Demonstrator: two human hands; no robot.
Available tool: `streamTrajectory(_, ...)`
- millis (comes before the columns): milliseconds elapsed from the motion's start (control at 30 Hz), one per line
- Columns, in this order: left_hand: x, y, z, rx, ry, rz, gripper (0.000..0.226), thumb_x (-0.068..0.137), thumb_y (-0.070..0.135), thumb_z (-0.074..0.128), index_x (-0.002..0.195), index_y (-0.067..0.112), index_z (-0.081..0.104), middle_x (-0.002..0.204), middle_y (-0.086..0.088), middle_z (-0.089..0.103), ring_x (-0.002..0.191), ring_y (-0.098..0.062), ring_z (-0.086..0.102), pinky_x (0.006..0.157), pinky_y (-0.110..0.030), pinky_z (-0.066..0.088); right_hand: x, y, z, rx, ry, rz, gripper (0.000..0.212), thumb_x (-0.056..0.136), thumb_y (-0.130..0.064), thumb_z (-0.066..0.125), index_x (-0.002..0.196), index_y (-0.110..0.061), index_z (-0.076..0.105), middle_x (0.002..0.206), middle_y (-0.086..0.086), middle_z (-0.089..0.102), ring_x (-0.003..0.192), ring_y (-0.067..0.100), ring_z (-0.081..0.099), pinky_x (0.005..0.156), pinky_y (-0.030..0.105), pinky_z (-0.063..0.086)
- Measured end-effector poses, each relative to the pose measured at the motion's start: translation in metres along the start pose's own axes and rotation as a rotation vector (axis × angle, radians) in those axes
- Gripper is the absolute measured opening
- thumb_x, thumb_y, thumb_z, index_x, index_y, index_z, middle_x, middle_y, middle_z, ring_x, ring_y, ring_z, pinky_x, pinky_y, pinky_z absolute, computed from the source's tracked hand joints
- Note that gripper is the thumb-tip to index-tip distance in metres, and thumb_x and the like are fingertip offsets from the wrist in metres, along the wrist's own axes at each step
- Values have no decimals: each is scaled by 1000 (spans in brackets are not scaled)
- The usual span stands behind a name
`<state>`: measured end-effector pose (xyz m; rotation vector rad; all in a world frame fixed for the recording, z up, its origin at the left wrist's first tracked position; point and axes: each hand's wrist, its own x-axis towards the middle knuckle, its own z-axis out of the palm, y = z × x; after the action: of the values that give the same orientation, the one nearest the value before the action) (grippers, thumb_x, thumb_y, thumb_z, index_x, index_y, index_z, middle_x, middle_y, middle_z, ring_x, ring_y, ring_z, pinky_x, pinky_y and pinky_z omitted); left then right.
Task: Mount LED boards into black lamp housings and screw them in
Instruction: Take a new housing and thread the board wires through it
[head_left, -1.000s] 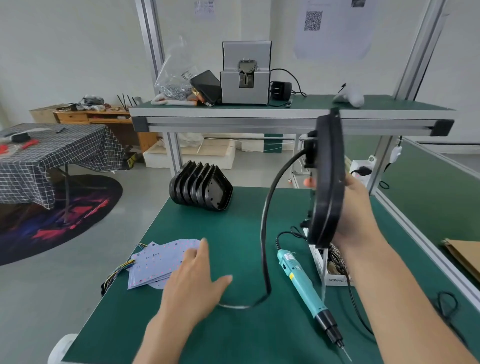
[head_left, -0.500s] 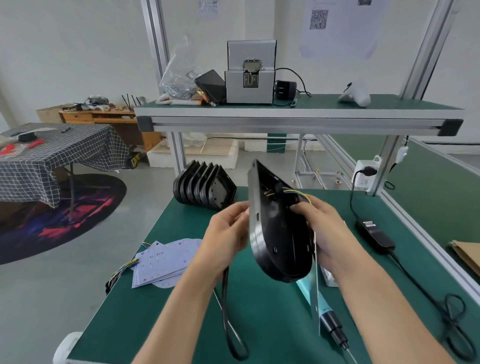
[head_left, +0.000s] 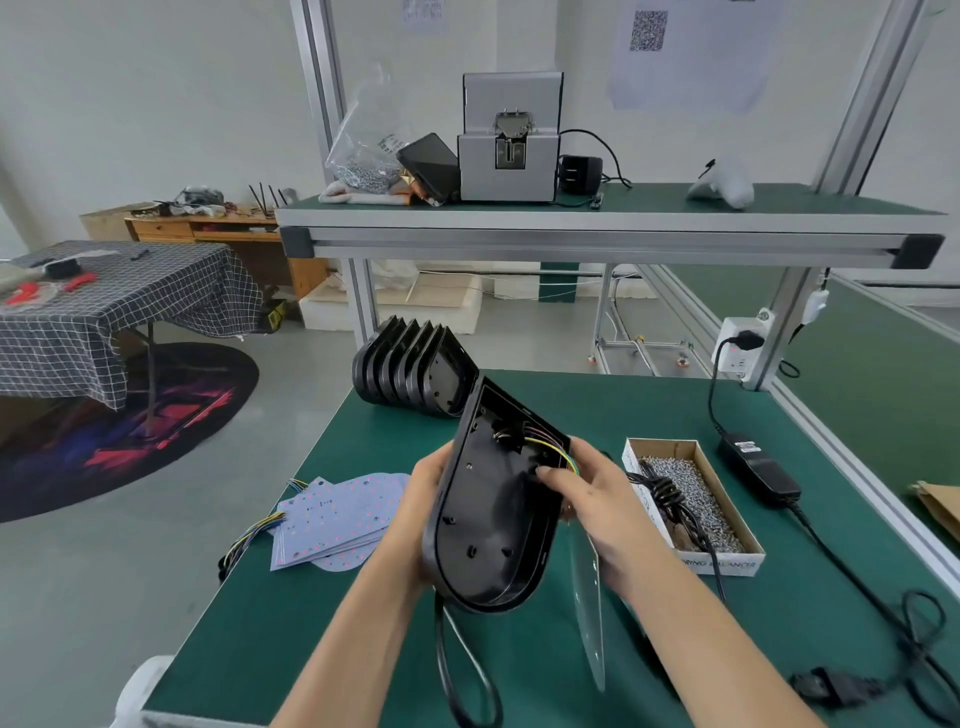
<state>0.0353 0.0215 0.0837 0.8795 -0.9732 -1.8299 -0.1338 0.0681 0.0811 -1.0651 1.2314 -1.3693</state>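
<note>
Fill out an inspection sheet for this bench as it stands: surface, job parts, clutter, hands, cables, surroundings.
Surface: green mat on the bench, mostly bare at the near left.
Job's things: black lamp housing held tilted above the mat, open side up, coloured wires inside; stack of LED boards lying at the left; row of empty housings at the far edge; box of screws at the right.
Clutter: clear cover beside the held housing.
Hands: left hand has a grip on the housing's left rim; right hand holds its right side, thumb inside.
Cables: power adapter plugged into the socket; housing's black cord loops down.
Surroundings: screw feeder on the upper shelf; checkered table at left.
</note>
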Motion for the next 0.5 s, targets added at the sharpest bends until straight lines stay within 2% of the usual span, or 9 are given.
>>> streamTrajectory(67,-6,-7,-1,-75,-45,25,16,89,24,72,79,12,76,84,-10,70,76,-17,66,74,-19,51,2,5,2,-152,31,-55,45,98,-8,69,137,-30,60,123,-8,69,99,-6,64,91,18,47)
streamTrajectory(100,-5,-13,-6,-81,-30,59,15,82,25,80,88,11,78,92,-15,70,80,-20,67,76,-26,55,2,7,2,-263,74,-92,57,97,-18,73,147,-34,51,129,-11,60,106,-7,60,99,21,45)
streamTrajectory(133,-2,-18,-11,-41,15,100,14,84,18,79,96,13,79,97,-18,72,79,-22,69,72,-29,58,1,8,3,-391,138,-159,65,95,-27,76,151,-35,46,130,-12,53,111,-5,56,103,24,43)
streamTrajectory(200,0,-24,-14,13,63,170,30,99,-1,57,115,16,76,99,-22,71,74,-23,68,65,-30,59,-4,9,7,-640,271,-406,61,91,-42,76,146,-30,52,124,-11,48,117,7,50,104,29,40)
streamTrajectory(267,0,-27,-12,-41,57,191,45,104,-8,40,127,14,72,88,-19,64,62,-21,59,59,-25,54,-8,11,12,-790,359,-599,41,91,-46,69,126,-26,63,114,-11,50,111,15,51,98,37,43)
streamTrajectory(333,-3,-28,-9,-70,71,192,47,106,-8,38,129,15,71,79,-11,61,53,-18,51,56,-21,51,-8,11,19,-756,316,-557,22,96,-42,67,113,-28,65,107,-14,59,104,15,57,93,45,48)
streamTrajectory(400,-8,-26,-5,-66,72,191,44,106,-4,39,130,17,71,80,-8,64,50,-16,46,58,-21,48,-7,13,25,-612,232,-430,18,99,-38,68,116,-32,66,108,-19,65,107,8,61,96,41,50)
streamTrajectory(467,-12,-25,-2,-92,22,190,35,106,10,47,133,14,68,96,-11,70,58,-18,52,69,-29,48,-8,13,29,-552,206,-443,22,99,-34,70,120,-35,66,112,-22,68,110,2,62,96,30,50)
streamTrajectory(500,-14,-25,-1,-103,-24,190,35,104,22,52,134,13,67,112,-13,72,71,-23,63,78,-35,52,-9,12,30,-536,208,-466,22,99,-31,70,120,-34,68,112,-22,69,110,1,63,95,26,50)
